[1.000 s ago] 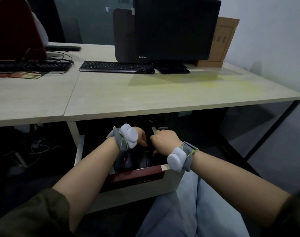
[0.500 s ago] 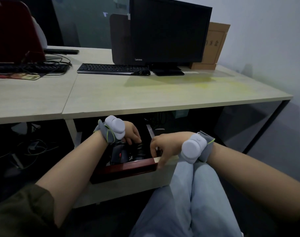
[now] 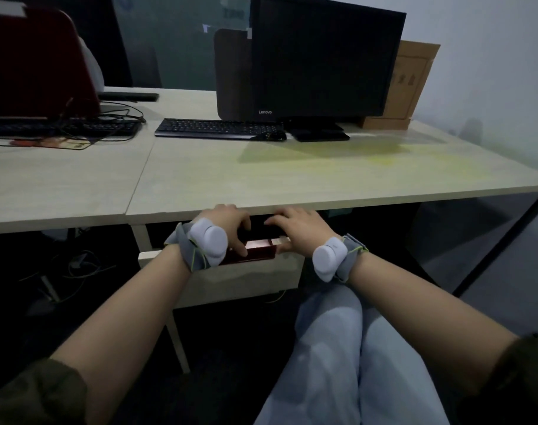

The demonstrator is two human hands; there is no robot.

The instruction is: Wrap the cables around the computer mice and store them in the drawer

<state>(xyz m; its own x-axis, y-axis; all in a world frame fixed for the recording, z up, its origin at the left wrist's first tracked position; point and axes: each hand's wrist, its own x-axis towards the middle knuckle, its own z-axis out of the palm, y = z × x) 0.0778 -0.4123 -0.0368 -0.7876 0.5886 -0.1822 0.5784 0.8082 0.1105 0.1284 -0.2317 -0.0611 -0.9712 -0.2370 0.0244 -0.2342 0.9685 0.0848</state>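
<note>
A pale wooden drawer [image 3: 240, 280] with a dark red inner lining [image 3: 261, 250] hangs under the desk's front edge [image 3: 353, 199], open only by a narrow gap. My left hand [image 3: 228, 220] curls over the drawer's top rim at the left. At the right of that rim is my right hand [image 3: 298, 230], fingers reaching over the gap and thumb on the front. The inside of the drawer is dark and covered by my hands, so no computer mouse or cable shows in it.
On the desk stand a black monitor [image 3: 323, 56], a black keyboard [image 3: 218, 128] with a small dark object [image 3: 269, 136] at its right end, a cardboard box [image 3: 409, 84] and a second keyboard [image 3: 62, 128] with cables. My knees [image 3: 353, 348] are below the drawer.
The drawer has slid in under the desk, from wide open with dark mice showing to a narrow gap. Both hands moved from inside it onto its front rim.
</note>
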